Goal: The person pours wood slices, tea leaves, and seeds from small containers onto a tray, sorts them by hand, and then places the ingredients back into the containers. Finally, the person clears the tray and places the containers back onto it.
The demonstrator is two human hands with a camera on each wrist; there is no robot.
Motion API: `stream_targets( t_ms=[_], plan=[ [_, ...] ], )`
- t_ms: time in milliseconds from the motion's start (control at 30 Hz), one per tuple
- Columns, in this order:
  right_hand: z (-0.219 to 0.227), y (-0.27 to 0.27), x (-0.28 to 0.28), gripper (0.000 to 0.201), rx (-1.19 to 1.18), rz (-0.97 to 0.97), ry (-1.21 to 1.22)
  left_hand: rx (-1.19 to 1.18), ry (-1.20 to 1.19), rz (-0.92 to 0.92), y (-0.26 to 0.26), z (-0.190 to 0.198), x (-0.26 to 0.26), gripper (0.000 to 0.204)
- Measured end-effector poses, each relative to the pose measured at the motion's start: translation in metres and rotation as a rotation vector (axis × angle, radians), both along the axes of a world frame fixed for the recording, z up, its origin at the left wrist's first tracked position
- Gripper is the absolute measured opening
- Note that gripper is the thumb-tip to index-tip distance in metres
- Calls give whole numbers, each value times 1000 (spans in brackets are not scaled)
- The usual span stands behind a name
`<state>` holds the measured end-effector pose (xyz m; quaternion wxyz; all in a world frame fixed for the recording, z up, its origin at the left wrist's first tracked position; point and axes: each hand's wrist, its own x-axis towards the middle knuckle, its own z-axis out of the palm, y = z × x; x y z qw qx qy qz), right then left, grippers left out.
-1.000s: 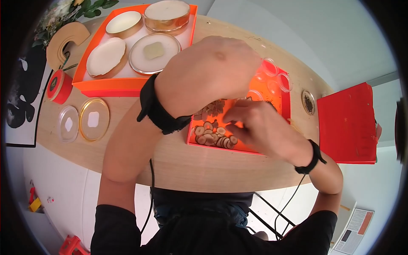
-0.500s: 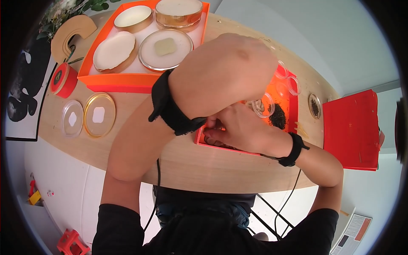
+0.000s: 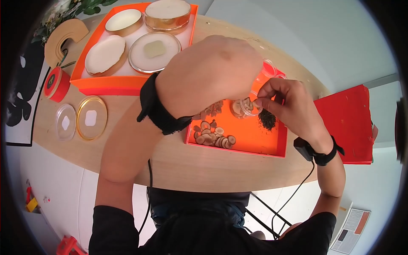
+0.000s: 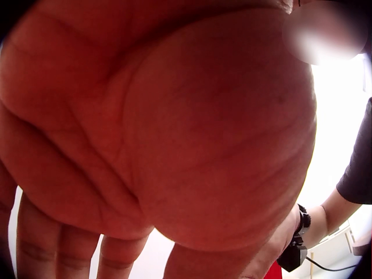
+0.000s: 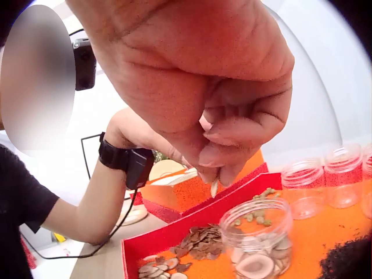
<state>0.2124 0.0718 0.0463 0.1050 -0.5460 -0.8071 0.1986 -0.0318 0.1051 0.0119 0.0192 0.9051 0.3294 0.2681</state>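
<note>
My right hand (image 3: 293,104) is above the rim of a clear plastic jar (image 5: 256,241) partly filled with pale round slices. Between its thumb and fingertips it pinches a small thin pale slice (image 5: 215,188). My left hand (image 3: 216,63) reaches across the far side of a shallow orange box (image 3: 255,142), its back towards the head camera. From the left wrist its palm and loosely extended fingers show, with nothing seen in them. Dried round slices (image 3: 212,136) lie in the box's near left corner, beside brown flaky pieces (image 3: 212,109).
A dark loose heap (image 3: 267,120) lies right of the jar. Clear jars (image 5: 305,189) and small green pieces (image 5: 258,216) are further back. Gold tins stand in an orange tray (image 3: 114,85) at the left. A red box (image 3: 346,123) stands at the right edge.
My right hand went down to the round slices in the near left corner, then came up and rightwards to the jar with a slice. My left hand stays raised over the box.
</note>
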Motion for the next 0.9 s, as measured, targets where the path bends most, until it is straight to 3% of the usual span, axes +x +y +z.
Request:
stream_targets(
  t_ms=[133, 167, 200, 233, 300, 333, 400, 433, 500, 533, 600, 633, 733, 833, 900],
  plan=[
    [-18, 0, 2, 7, 83, 18, -27, -14, 78, 43, -1, 2, 1, 27],
    [-24, -2, -2, 9, 171, 103, -10, -18, 83, 48, 1, -2, 1, 27],
    [-30, -3, -6, 12, 261, 185, 9, 121, -16, 24, 4, -10, 2, 21],
    [-36, -5, -10, 12, 257, 185, 16, 259, -115, -1, 8, -17, 3, 22],
    [-46, -10, -21, 16, 154, 516, -10, 308, -158, -49, 14, -24, 2, 20],
    [-48, -15, -29, 16, 154, 517, -5, 336, -182, -73, 15, -27, 1, 19],
    [-53, -22, -44, 19, 90, 652, -368, 349, -215, -114, 15, -27, -1, 17],
    [-58, -22, -44, 19, 94, 655, -365, 341, -218, -120, 14, -26, -3, 16],
    [-69, -20, -46, 42, 199, 768, -379, 274, -222, -126, 12, -21, -8, 17],
    [-69, -19, -46, 42, 196, 775, -376, 242, -223, -124, 12, -21, -10, 19],
    [-66, -19, -49, 19, 179, 769, -267, 310, -262, -142, 13, -25, -9, 16],
    [-65, -19, -51, 19, 175, 773, -264, 412, -299, -164, 14, -28, -7, 13],
    [-62, -19, -54, 19, 157, 722, -424, 403, -245, -150, 15, -27, -6, 13],
    [-62, -15, -51, 20, 186, 734, -383, 353, -256, -130, 15, -24, -9, 21],
    [-66, -17, -45, 48, 258, 833, -417, 401, -278, -126, 15, -25, -7, 16]
  ],
)
